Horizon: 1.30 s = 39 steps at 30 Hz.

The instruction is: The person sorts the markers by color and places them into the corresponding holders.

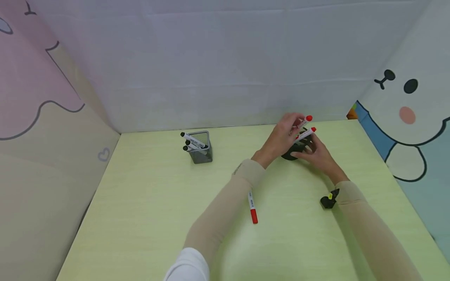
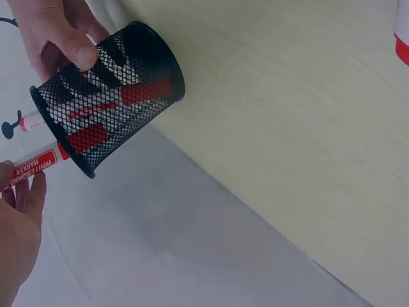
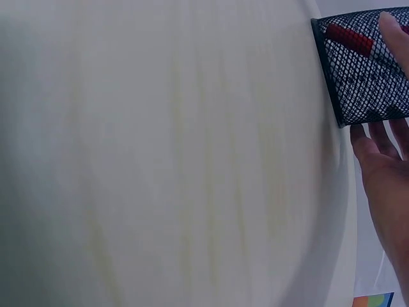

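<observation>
At the back right of the table, my right hand (image 1: 319,158) grips a round black mesh pen holder (image 2: 115,96), fingers and thumb about its side. The holder is tilted, its mouth towards my left hand (image 1: 281,136). That hand pinches a red whiteboard marker (image 2: 33,165), whose red end is inside the holder's mouth. A second red marker (image 1: 305,135) leans in the holder, its red end showing through the mesh. One more red marker (image 1: 252,208) lies on the table beside my left forearm.
A square grey mesh pen holder (image 1: 202,157) with several black-tipped markers (image 1: 195,141) stands at the back left of the pale table (image 1: 151,203). A white sheet (image 1: 225,66) hangs behind the table's back edge. A small black device (image 1: 328,201) is at my right cuff.
</observation>
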Tool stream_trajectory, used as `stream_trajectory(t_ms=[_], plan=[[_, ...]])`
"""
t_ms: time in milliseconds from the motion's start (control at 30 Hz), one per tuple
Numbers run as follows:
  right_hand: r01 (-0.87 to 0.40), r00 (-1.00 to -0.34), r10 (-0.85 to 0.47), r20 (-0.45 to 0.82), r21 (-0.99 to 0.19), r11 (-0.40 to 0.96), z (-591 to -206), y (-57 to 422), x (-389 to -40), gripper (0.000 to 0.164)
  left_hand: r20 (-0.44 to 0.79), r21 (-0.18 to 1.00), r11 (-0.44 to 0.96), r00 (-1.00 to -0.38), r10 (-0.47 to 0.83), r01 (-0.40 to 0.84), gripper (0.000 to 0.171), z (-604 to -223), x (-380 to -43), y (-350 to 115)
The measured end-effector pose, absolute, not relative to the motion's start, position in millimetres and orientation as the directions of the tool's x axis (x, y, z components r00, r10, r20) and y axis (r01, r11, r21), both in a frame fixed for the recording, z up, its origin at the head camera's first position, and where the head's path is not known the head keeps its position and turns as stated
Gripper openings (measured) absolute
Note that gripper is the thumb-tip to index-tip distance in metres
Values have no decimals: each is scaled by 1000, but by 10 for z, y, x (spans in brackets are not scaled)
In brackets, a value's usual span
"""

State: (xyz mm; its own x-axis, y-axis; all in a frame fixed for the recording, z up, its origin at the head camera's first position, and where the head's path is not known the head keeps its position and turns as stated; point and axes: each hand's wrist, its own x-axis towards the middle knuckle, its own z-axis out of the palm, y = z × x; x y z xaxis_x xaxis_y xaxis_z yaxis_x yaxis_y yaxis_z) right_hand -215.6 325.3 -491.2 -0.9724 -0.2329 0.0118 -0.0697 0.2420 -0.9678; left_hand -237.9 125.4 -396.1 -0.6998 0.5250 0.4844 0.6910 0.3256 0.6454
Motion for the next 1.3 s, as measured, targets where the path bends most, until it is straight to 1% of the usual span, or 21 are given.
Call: stream_trajectory(t_ms=[233, 467, 800, 933, 1067, 1300], plan=[[-105, -966, -254, 54, -976, 190, -4931, 3260, -2166, 95, 389, 621, 421, -726, 566, 661, 29, -4056, -2352, 1269], [-122, -965, -255, 68, -971, 204, -4938, 3260, -2165, 91, 334, 560, 491, -725, 602, 667, 31, -4129, -2344, 1251], [-147, -963, -256, 80, -956, 254, -4958, 3286, -2156, 84, 313, 487, 485, -664, 679, 726, 30, -4158, -2325, 1277], [-141, -966, -248, 74, -954, 266, -4951, 3283, -2134, 84, 276, 498, 484, -660, 699, 720, 30, -4150, -2308, 1276], [-155, -964, -249, 92, -956, 249, -4957, 3276, -2139, 85, 224, 520, 501, -676, 702, 692, 28, -4147, -2291, 1272], [-178, -960, -255, 115, -954, 241, -4962, 3288, -2158, 87, 225, 557, 475, -675, 703, 681, 26, -4157, -2305, 1281]])
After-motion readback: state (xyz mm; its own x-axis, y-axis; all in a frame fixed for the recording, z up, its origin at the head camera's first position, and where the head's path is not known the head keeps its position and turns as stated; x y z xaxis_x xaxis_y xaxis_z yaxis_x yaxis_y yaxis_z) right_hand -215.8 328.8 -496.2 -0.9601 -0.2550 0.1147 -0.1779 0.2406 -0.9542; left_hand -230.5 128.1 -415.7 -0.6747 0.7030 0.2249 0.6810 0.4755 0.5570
